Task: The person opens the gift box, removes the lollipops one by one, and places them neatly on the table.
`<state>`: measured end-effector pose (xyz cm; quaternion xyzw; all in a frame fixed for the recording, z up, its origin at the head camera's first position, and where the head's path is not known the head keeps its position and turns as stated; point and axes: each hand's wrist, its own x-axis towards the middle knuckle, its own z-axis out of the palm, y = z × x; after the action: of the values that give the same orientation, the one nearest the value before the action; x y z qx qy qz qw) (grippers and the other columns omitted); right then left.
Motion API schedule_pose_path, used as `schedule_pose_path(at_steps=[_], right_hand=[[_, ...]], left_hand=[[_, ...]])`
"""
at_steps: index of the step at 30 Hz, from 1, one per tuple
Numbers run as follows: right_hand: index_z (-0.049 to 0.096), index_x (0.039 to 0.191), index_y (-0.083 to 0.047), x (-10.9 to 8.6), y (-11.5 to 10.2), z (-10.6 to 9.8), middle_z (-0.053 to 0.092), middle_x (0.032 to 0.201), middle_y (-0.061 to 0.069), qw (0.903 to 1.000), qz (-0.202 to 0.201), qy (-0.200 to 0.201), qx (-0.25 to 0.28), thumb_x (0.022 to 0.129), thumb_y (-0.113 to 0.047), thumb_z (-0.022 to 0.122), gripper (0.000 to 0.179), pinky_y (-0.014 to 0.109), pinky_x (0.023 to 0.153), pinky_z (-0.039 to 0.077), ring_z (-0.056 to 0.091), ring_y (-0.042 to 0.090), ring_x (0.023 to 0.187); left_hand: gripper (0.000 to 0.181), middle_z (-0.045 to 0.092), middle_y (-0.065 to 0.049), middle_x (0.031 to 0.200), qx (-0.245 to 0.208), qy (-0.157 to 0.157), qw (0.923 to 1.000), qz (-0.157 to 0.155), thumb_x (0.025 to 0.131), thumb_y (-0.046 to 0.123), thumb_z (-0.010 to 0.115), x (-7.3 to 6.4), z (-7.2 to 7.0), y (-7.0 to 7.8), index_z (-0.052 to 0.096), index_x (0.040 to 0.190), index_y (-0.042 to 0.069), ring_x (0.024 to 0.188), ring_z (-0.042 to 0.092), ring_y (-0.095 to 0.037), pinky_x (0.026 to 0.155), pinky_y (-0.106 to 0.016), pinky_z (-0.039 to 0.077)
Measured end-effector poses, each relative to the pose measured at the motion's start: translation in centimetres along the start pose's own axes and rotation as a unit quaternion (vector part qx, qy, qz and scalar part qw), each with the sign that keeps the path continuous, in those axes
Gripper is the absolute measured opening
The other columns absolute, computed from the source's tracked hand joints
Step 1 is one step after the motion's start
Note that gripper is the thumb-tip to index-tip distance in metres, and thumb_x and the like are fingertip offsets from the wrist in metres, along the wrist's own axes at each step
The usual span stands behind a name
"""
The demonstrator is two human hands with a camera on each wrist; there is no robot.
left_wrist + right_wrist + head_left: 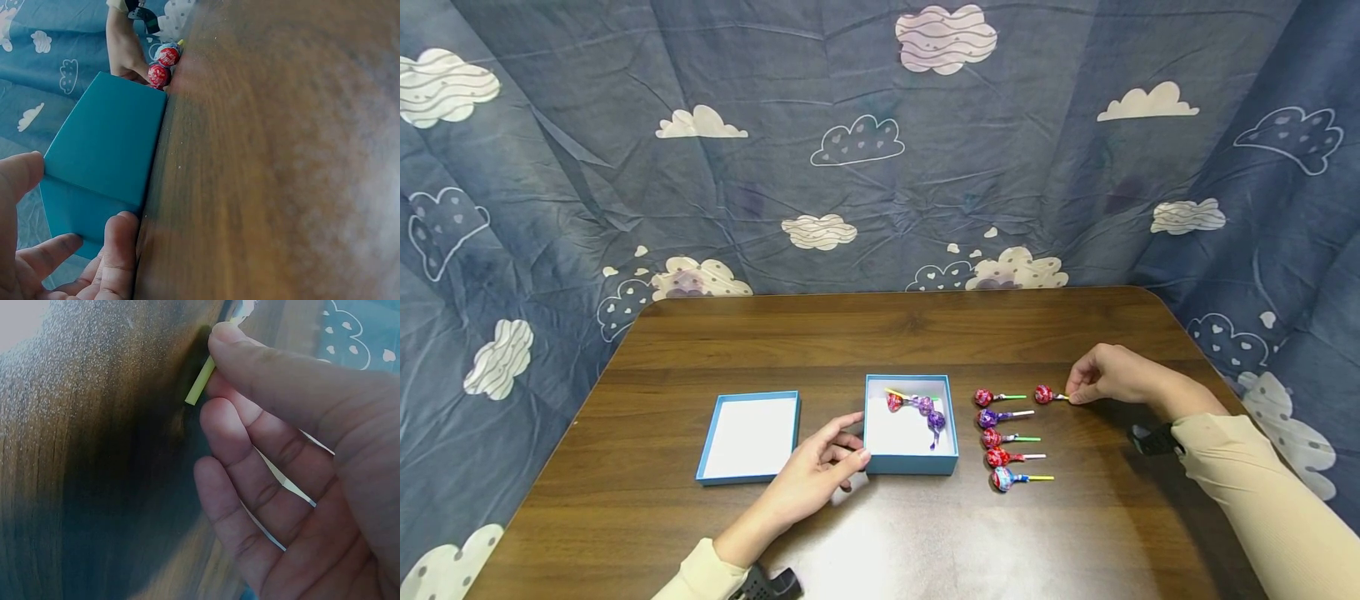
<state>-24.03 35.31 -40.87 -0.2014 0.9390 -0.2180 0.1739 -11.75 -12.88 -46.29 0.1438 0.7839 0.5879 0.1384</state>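
Observation:
My right hand (1101,377) pinches the yellow stick (199,384) of a red-wrapped lollipop (1043,394) between thumb and forefinger, at the right of the table. To its left, several lollipops (997,457) lie in a column, wrapped in red, purple and blue. An uncovered blue box (912,465) with a white inside stands at the middle, holding one red and two purple lollipops (936,421). With fingers spread, my left hand (812,475) touches the box's left side near its front corner; the left wrist view shows fingertips on the blue wall (103,144).
A blue-rimmed lid (748,478) lies with its white inside up, left of the box and close to my left forearm. Behind the wooden table (850,333) hangs a blue curtain (760,200) with cloud prints.

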Motion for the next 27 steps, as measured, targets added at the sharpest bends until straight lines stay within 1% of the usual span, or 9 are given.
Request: schedule_pose_path(at_steps=[3,9,18,22,27], right_hand=[[0.079,0.086,-0.011,0.0,0.0,0.0,0.074,0.078,-0.005,1.0,0.002,0.001,0.002,0.088,-0.016,0.088,0.01,0.021,0.066,0.046,0.057,0.003,0.071],[0.079,0.087,-0.009,0.0,0.0,-0.1,0.075,0.079,-0.003,1.0,0.006,-0.001,0.006,0.088,-0.015,0.088,0.01,0.021,0.066,0.047,0.058,0.002,0.071],[0.079,0.089,-0.008,0.1,-0.3,-0.5,0.074,0.08,-0.003,0.9997,0.006,-0.012,0.02,0.089,-0.015,0.088,0.011,0.021,0.065,0.047,0.058,0.002,0.07],[0.08,0.089,-0.01,0.4,-0.9,-0.9,0.074,0.079,-0.005,0.9997,0.006,-0.011,0.019,0.089,-0.018,0.088,0.012,0.021,0.066,0.048,0.059,0.001,0.071],[0.08,0.09,-0.012,0.9,-2.3,-1.6,0.076,0.081,-0.004,0.9998,0.003,-0.01,0.017,0.09,-0.019,0.087,0.01,0.021,0.067,0.049,0.059,0.002,0.072]], left_hand=[[0.06,0.067,-0.022,0.127,-0.001,0.001,1.0,-0.002,0.106,0.024,0.069,0.0,0.0,0.0,0.047,0.16,0.007,0.099,0.071,-0.013,0.074,-0.027,0.063],[0.06,0.067,-0.023,0.127,-0.004,0.001,1.0,0.001,0.107,0.024,0.069,0.0,0.1,0.0,0.047,0.159,0.006,0.098,0.071,-0.012,0.074,-0.027,0.063],[0.06,0.067,-0.022,0.127,-0.001,0.002,1.0,-0.008,0.106,0.024,0.069,0.0,0.1,0.1,0.047,0.16,0.008,0.099,0.071,-0.016,0.074,-0.026,0.062],[0.06,0.067,-0.022,0.127,-0.001,0.001,1.0,-0.002,0.106,0.023,0.069,0.0,0.0,0.1,0.047,0.16,0.006,0.099,0.072,-0.016,0.074,-0.027,0.063],[0.059,0.067,-0.024,0.127,0.0,-0.001,1.0,0.008,0.107,0.022,0.069,-0.1,-0.1,0.1,0.047,0.159,0.004,0.1,0.072,-0.019,0.073,-0.027,0.062]])
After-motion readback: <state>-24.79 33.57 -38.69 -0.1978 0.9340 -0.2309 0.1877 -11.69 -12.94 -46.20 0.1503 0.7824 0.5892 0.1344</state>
